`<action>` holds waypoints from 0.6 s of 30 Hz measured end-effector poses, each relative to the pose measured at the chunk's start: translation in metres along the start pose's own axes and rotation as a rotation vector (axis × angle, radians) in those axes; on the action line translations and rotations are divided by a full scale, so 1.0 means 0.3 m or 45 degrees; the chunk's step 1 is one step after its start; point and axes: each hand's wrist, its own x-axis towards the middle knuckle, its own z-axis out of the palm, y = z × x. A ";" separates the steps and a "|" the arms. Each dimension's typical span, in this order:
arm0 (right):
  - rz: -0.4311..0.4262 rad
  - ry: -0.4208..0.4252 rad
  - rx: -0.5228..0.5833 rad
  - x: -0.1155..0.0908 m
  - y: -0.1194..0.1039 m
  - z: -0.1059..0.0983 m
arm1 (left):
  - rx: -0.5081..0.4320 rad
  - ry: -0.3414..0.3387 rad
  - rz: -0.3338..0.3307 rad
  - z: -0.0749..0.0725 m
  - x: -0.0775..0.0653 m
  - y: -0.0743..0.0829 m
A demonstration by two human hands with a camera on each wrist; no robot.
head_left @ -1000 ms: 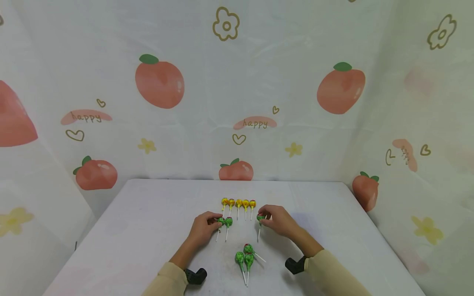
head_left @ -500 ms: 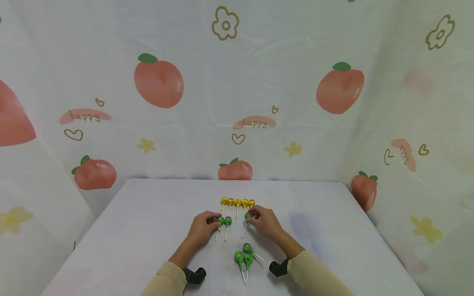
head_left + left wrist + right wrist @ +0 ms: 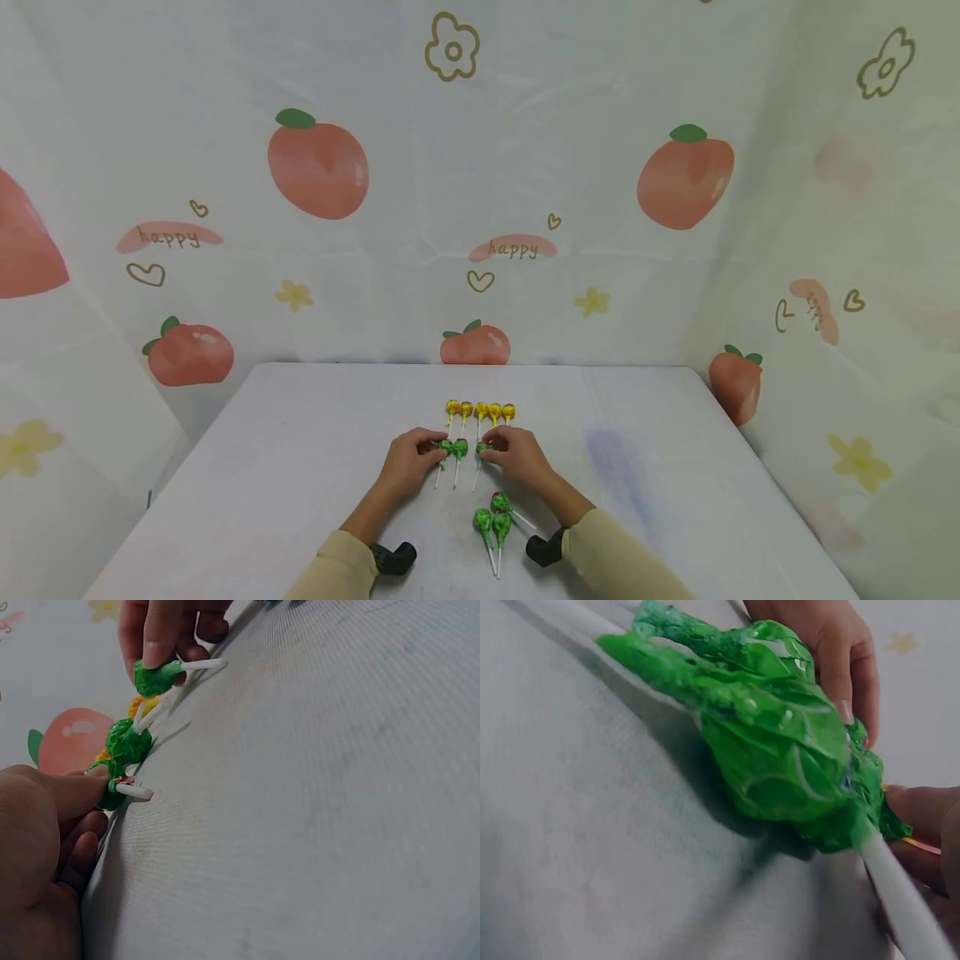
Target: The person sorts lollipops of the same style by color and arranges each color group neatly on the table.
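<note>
My left hand (image 3: pixel 411 463) pinches the head of a green-wrapped lollipop (image 3: pixel 111 796) at the left end of a short row. Right beside it lies a second green lollipop (image 3: pixel 461 449), its white stick pointing toward me. From the other side my right hand (image 3: pixel 519 455) holds a third green lollipop (image 3: pixel 156 677) by its head between thumb and fingers, a small gap away from the second. Its stick slants down to the left in the head view. In the right wrist view, green wrappers (image 3: pixel 776 742) close to the camera hide part of both hands.
Behind the hands runs a row of several yellow lollipops (image 3: pixel 482 410), some sticks partly covered by my right hand. Nearer me lie three loose green lollipops (image 3: pixel 502 525), one with its stick angled right. All are on a white-covered table (image 3: pixel 300 500) before a fruit-patterned curtain (image 3: pixel 390 275).
My right hand has moved left with its green lollipop, bringing it close to the other two green ones. The left hand has stayed in place on its lollipop.
</note>
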 end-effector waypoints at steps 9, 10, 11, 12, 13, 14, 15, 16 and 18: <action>-0.040 0.005 -0.052 -0.007 -0.025 0.016 | -0.015 0.007 0.016 0.001 0.001 0.001; -0.034 0.009 -0.047 -0.006 -0.027 0.018 | -0.008 0.007 0.019 0.001 0.001 0.001; -0.030 0.012 -0.048 -0.005 -0.028 0.019 | -0.004 0.007 0.016 0.000 0.001 0.000; -0.026 0.018 -0.049 -0.004 -0.028 0.021 | -0.002 0.007 0.014 0.000 0.001 -0.001; -0.023 0.025 -0.049 -0.003 -0.028 0.023 | 0.000 0.007 0.014 0.000 0.001 -0.001; -0.019 0.033 -0.046 -0.001 -0.028 0.026 | 0.001 0.010 0.014 0.000 0.001 -0.001; -0.013 0.041 -0.045 0.000 -0.028 0.029 | 0.001 0.011 0.014 0.001 0.001 -0.001; -0.007 0.050 -0.044 0.001 -0.028 0.031 | -0.003 0.014 0.012 0.001 0.000 0.000; 0.001 0.069 -0.046 0.004 -0.027 0.037 | -0.005 0.018 0.023 0.002 0.000 0.002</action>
